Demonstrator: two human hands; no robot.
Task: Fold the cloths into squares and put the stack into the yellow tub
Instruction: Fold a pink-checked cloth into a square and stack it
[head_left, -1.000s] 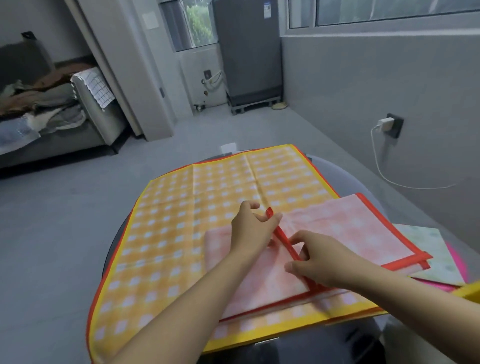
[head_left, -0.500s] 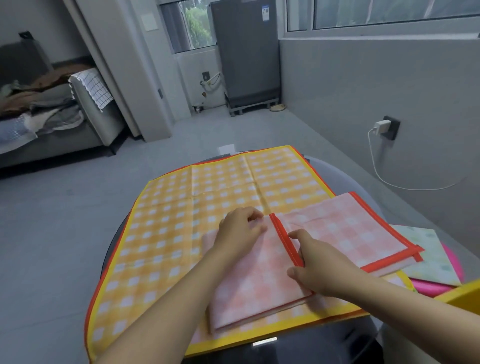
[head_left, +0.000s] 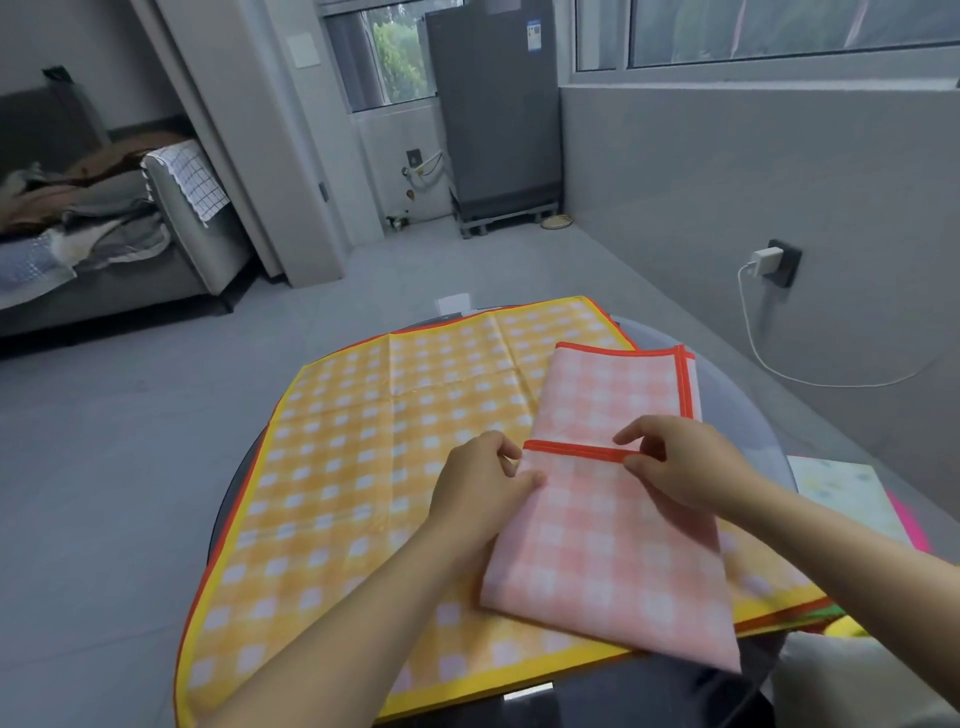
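Observation:
A pink checked cloth (head_left: 608, 545) with a red border lies partly folded on top of a large yellow checked cloth (head_left: 363, 457) spread over a round dark table (head_left: 649, 696). My left hand (head_left: 480, 486) pinches the pink cloth's left edge where the red hem crosses. My right hand (head_left: 680, 462) pinches the same red hem a little to the right. The cloth now lies lengthwise, away from me. A sliver of yellow (head_left: 844, 629) at the lower right may be the tub; most of it is hidden.
A pale patterned cloth (head_left: 841, 493) and a bright pink one (head_left: 906, 525) lie at the table's right edge. A charger cable (head_left: 769, 358) hangs on the grey wall to the right. A sofa with heaped clothes stands far left, a fridge at the back.
The pink cloth has been turned from lying sideways to lying lengthwise, away from me. Both hands moved with it and now grip the red hem across its middle.

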